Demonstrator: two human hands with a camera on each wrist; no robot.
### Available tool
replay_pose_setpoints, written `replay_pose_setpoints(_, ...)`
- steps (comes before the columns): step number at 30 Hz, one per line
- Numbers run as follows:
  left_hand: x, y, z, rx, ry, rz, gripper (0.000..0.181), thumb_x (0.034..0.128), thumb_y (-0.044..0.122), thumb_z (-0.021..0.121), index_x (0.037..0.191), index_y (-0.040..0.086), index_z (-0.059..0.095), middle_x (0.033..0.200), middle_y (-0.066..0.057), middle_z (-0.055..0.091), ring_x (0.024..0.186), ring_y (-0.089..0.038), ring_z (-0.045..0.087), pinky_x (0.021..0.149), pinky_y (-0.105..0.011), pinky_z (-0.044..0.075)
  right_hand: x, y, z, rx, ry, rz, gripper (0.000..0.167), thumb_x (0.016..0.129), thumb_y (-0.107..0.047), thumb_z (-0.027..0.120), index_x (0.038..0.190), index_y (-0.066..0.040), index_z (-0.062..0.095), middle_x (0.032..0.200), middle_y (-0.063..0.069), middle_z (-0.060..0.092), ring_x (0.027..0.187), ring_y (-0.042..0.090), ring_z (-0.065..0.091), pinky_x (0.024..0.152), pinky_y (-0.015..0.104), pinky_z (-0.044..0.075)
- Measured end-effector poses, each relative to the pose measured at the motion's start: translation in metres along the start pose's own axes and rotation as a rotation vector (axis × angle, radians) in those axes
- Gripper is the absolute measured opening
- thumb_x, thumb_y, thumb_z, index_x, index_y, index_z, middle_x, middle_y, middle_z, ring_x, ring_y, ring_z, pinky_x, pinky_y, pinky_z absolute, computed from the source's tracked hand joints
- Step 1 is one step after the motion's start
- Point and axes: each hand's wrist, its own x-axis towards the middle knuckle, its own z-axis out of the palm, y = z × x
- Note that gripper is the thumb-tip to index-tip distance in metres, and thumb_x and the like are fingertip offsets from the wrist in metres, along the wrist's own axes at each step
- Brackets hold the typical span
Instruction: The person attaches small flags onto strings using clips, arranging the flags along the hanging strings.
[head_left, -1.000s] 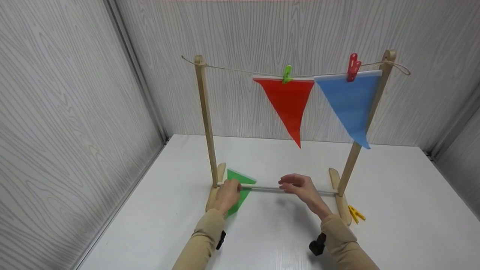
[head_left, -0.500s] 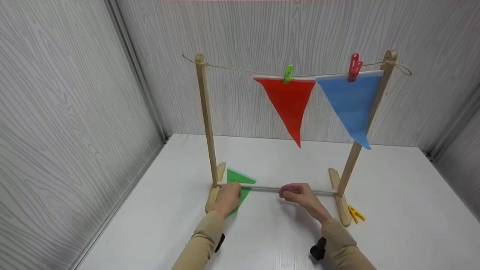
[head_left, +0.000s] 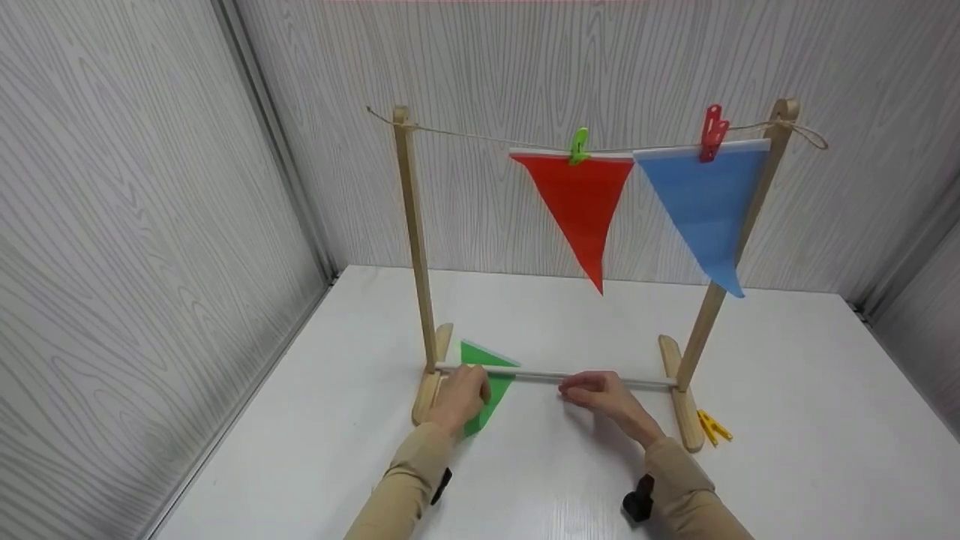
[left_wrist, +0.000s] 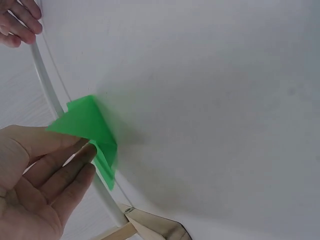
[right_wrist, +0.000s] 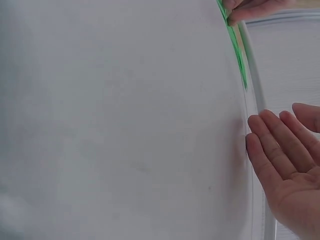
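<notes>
In the left wrist view my left hand [left_wrist: 45, 180] pinches a green pennant [left_wrist: 87, 120] between thumb and fingers, close to the white crossbar [left_wrist: 45, 80]. Seen from the head, that pennant [head_left: 496, 390] lies partly under the crossbar [head_left: 540, 373], and my left hand [head_left: 463, 394] covers some of it. My right hand [head_left: 604, 394] is by the middle of the bar, holding nothing; its fingers are extended in the right wrist view. A red pennant [head_left: 581, 202] under a green clip [head_left: 578, 146] and a blue pennant [head_left: 705, 210] under a red clip [head_left: 713, 133] hang from the string.
Two wooden posts, left [head_left: 414, 232] and right [head_left: 709, 315], stand on wooden feet and carry the string [head_left: 480, 136] between them. A yellow clip [head_left: 714, 427] lies beside the right foot [head_left: 686, 412]. Grey wood-patterned panels surround the white table [head_left: 375, 300].
The green pennant has shifted slightly to the right with my left hand. My right hand has come down a little toward the crossbar. The whole head view has moved very slightly.
</notes>
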Motion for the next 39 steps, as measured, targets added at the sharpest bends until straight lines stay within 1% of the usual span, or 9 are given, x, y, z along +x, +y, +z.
replay_pose_setpoints(4, -0.002, 0.000, 0.000, -0.016, 0.002, 0.104, 0.024, 0.0831, -0.019, 0.058, 0.085, -0.002, 0.074, 0.087, -0.014, 0.072, 0.083, -0.026, 0.067, 0.074, -0.040, 0.059, 0.000, 0.003, -0.001, -0.012, -0.003, 0.001, 0.039, 0.101, -0.011, 0.059, 0.129, 0.015, 0.057, 0.132, 0.033, 0.061, 0.126, 0.037, 0.061, 0.099, 0.023, 0.053)
replay_pose_setpoints(8, -0.004, -0.001, 0.000, -0.012, -0.011, 0.150, 0.025, 0.0819, -0.019, 0.057, 0.093, -0.002, 0.072, 0.095, -0.015, 0.070, 0.091, -0.028, 0.064, 0.080, -0.044, 0.057, 0.001, 0.005, -0.001, -0.010, 0.002, -0.007, 0.038, 0.100, -0.010, 0.060, 0.128, 0.016, 0.057, 0.129, 0.034, 0.062, 0.121, 0.031, 0.066, 0.096, 0.020, 0.054)
replay_pose_setpoints(13, -0.005, 0.002, -0.001, -0.025, -0.077, 0.120, 0.033, 0.0789, -0.016, 0.062, 0.108, -0.002, 0.069, 0.112, -0.017, 0.065, 0.108, -0.031, 0.059, 0.097, -0.051, 0.050, 0.002, 0.006, -0.001, -0.033, 0.009, -0.013, 0.036, 0.099, -0.009, 0.061, 0.126, 0.016, 0.059, 0.127, 0.033, 0.064, 0.114, 0.019, 0.068, 0.090, 0.015, 0.052)
replay_pose_setpoints(17, -0.005, 0.003, 0.000, -0.079, -0.143, 0.077, 0.035, 0.0792, -0.011, 0.070, 0.113, -0.001, 0.068, 0.117, -0.017, 0.062, 0.112, -0.032, 0.055, 0.103, -0.052, 0.046, 0.001, 0.007, 0.000, -0.061, 0.003, -0.018, 0.037, 0.099, -0.010, 0.062, 0.126, 0.015, 0.059, 0.126, 0.031, 0.065, 0.114, 0.020, 0.067, 0.090, 0.014, 0.050)
replay_pose_setpoints(20, -0.004, 0.004, 0.002, -0.106, -0.172, 0.074, 0.036, 0.0793, -0.008, 0.074, 0.114, 0.000, 0.068, 0.117, -0.016, 0.061, 0.113, -0.031, 0.054, 0.104, -0.051, 0.046, 0.001, 0.007, 0.001, -0.088, 0.008, -0.024, 0.037, 0.099, -0.011, 0.063, 0.125, 0.014, 0.060, 0.125, 0.031, 0.066, 0.115, 0.023, 0.066, 0.091, 0.014, 0.049)
replay_pose_setpoints(26, -0.002, 0.007, 0.007, -0.098, -0.158, 0.113, 0.036, 0.0789, -0.005, 0.077, 0.114, 0.001, 0.069, 0.117, -0.014, 0.064, 0.114, -0.030, 0.056, 0.105, -0.049, 0.046, 0.002, 0.003, 0.004, -0.156, 0.034, 0.000, 0.035, 0.098, -0.012, 0.064, 0.124, 0.010, 0.064, 0.124, 0.027, 0.067, 0.119, 0.032, 0.064, 0.094, 0.020, 0.049)
replay_pose_setpoints(32, 0.000, 0.015, 0.014, -0.103, -0.150, 0.122, 0.033, 0.0791, -0.001, 0.079, 0.111, 0.004, 0.071, 0.116, -0.012, 0.067, 0.116, -0.029, 0.056, 0.106, -0.050, 0.045, 0.004, -0.003, 0.010, -0.182, 0.026, 0.073, 0.037, 0.097, -0.014, 0.065, 0.127, 0.008, 0.063, 0.123, 0.024, 0.069, 0.115, 0.028, 0.066, 0.097, 0.033, 0.053)
replay_pose_setpoints(36, 0.002, 0.020, 0.019, -0.091, -0.141, 0.145, 0.035, 0.0785, 0.002, 0.081, 0.112, 0.005, 0.071, 0.115, -0.010, 0.067, 0.114, -0.027, 0.057, 0.106, -0.047, 0.045, 0.007, -0.004, 0.014, -0.213, 0.037, 0.066, 0.037, 0.096, -0.012, 0.066, 0.126, 0.009, 0.063, 0.118, 0.025, 0.070, 0.107, 0.024, 0.069, 0.090, 0.030, 0.054)
replay_pose_setpoints(39, 0.004, 0.023, 0.022, -0.089, -0.129, 0.172, 0.037, 0.0782, 0.003, 0.082, 0.113, 0.004, 0.070, 0.115, -0.010, 0.068, 0.112, -0.026, 0.058, 0.105, -0.045, 0.046, 0.010, -0.004, 0.016, -0.266, 0.074, 0.072, 0.034, 0.094, -0.012, 0.067, 0.123, 0.007, 0.066, 0.114, 0.022, 0.071, 0.101, 0.021, 0.068, 0.084, 0.027, 0.054)
